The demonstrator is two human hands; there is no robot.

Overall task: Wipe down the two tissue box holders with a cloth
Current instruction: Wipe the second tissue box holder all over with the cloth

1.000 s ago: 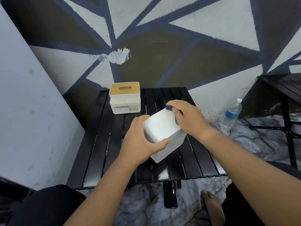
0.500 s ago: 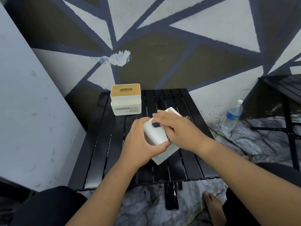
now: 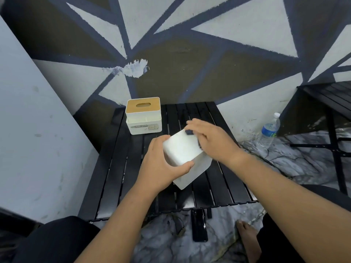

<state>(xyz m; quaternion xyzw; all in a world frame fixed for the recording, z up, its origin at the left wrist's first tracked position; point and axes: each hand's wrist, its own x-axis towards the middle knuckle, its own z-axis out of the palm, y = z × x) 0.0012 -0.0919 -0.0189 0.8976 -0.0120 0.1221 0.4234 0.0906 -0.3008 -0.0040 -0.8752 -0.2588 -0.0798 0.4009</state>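
Observation:
A white tissue box holder [image 3: 183, 151] is tilted up off the black slatted table [image 3: 115, 168], its plain white faces turned toward me. My left hand [image 3: 161, 164] grips its near-left corner, thumb across the front face. My right hand [image 3: 212, 141] lies over the far top edge and holds a dark blue cloth [image 3: 189, 132] against the box; only small bits of the cloth show under the fingers. A second white holder [image 3: 144, 120] with a wooden slotted lid stands upright at the table's far left corner, untouched.
A painted wall runs close behind the table and a grey panel stands at the left. A water bottle [image 3: 268, 131] stands on the marble floor at the right, beside another black table [image 3: 332, 95]. A black phone [image 3: 199, 224] and my bare foot [image 3: 247, 238] are on the floor below.
My right hand slid the cloth across the box's top face toward the left and then back toward the far edge. My left hand kept its grip; the box shifted only slightly.

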